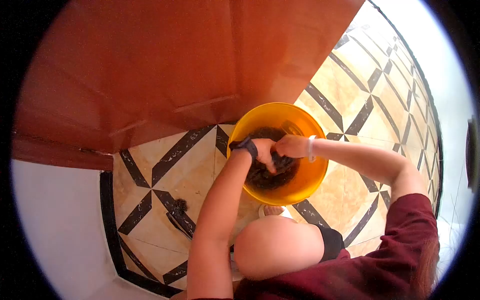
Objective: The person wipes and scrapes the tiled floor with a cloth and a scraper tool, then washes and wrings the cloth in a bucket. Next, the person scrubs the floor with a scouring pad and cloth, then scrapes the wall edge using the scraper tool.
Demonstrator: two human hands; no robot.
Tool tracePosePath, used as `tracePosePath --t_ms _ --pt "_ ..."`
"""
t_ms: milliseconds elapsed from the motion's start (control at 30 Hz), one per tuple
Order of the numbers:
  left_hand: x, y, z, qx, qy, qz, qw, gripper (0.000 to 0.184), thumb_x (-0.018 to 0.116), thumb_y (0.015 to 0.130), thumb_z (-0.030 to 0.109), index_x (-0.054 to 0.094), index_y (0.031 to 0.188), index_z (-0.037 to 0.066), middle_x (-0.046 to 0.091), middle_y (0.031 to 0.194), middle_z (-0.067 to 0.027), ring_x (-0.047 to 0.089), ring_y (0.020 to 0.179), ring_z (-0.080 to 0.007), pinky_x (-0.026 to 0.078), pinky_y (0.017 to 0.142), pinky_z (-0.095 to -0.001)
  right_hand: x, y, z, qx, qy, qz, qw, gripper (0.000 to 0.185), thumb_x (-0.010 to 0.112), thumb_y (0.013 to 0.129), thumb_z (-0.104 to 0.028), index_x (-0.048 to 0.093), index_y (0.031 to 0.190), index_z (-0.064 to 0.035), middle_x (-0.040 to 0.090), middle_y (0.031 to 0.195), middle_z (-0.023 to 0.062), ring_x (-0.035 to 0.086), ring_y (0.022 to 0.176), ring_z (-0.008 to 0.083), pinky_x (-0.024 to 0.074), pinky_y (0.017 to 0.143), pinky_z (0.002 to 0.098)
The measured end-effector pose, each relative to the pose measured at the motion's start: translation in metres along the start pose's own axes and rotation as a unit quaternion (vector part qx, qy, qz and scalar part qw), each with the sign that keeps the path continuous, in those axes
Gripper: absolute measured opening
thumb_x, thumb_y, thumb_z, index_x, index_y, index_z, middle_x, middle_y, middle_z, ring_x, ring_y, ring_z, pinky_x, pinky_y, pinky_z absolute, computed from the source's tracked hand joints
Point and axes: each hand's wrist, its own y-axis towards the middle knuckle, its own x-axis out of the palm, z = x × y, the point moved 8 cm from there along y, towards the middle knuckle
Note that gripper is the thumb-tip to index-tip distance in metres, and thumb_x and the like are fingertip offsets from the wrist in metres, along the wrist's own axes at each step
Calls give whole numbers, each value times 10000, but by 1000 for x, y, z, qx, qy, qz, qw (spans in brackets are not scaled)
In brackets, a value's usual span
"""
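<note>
Two hands reach into a yellow bucket at the middle of the frame, over a dark, stringy mass lying in its bottom. The left hand, with a black band at the wrist, comes up from the lower left; its fingers point down onto the mass, which spreads above, below and around them. The right hand, with a white band at the wrist, comes in from the right, its fingers curled just beside the left hand, at the upper right part of the mass. Whether either hand is closed on any of it, I cannot tell: the fingertips are sunk in the dark strands or hidden behind knuckles. What the mass is made of is hard to make out. Below the bucket, a foot is partly hidden by the rim and the knee. At lower left, a dark tuft lies on the tiles near a thin dark strip, partly covered by the left forearm.
</note>
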Motion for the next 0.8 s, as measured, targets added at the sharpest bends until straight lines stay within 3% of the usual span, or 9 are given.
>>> tracePosePath --t_ms 33,100,200,300,333,400,467,533,800 --pt "-1 -1 3 11 1 1 1000 569 758 578 308 564 1050 56 605 1006 -132 564 956 -264 430 829 -341 -30 -16 4 121 151 32 981 206 545 714 -115 576 879 4 601 918 147 564 874 270 445 744 347" --pt "-6 -2 7 33 7 -1 999 475 721 629 303 587 1012 57 612 976 -141 578 922 -279 441 795 -349 -85 -66 -4 343 433 100 827 250 598 655 -122 566 857 22 599 906 156 563 862 283 446 726 371" --pt "-42 -22 12 -37 152 230 960 221 556 766 193 616 901 29 610 888 -180 583 845 -327 456 745 -391 -42 -76 13 390 159 138 896 237 606 619 -102 567 827 3 595 859 168 577 828 268 454 708 335" --pt "-50 -17 5 -134 274 301 904 282 378 852 177 609 910 27 603 953 -167 568 892 -328 437 787 -416 31 -35 55 395 14 59 917 212 558 654 -96 591 851 -26 599 850 156 587 802 244 468 656 368" --pt "-49 0 5 -129 296 273 906 250 416 834 186 551 988 43 566 1014 -167 539 941 -324 421 816 -423 45 -7 53 371 -16 -22 928 228 554 679 -129 607 882 -40 604 895 142 582 846 235 464 684 381" --pt "-16 27 -37 -177 313 62 931 373 493 800 203 435 1145 74 493 1137 -168 480 1038 -315 387 875 -436 70 33 42 288 -23 -157 944 265 546 729 -194 639 944 -69 614 985 113 572 934 216 455 739 406" --pt "19 27 -70 -242 336 -99 905 603 570 766 220 319 1302 106 419 1259 -169 422 1136 -307 353 933 -449 83 57 29 313 72 -147 936 266 540 736 -199 637 943 -63 613 977 123 570 927 227 449 750 403" --pt "32 -4 -30 -238 405 -171 866 465 586 746 163 474 1189 74 512 1150 -176 513 1026 -316 430 846 -425 87 68 15 328 121 -126 928 267 534 743 -204 634 942 -57 612 970 132 568 920 239 443 761 399" --pt "12 -13 -21 -125 245 78 958 339 562 727 113 545 1055 29 522 1122 -192 500 1044 -318 417 875 -367 70 63 -2 299 250 -37 920 279 510 771 -224 625 938 -32 608 938 168 558 892 285 418 804 383"
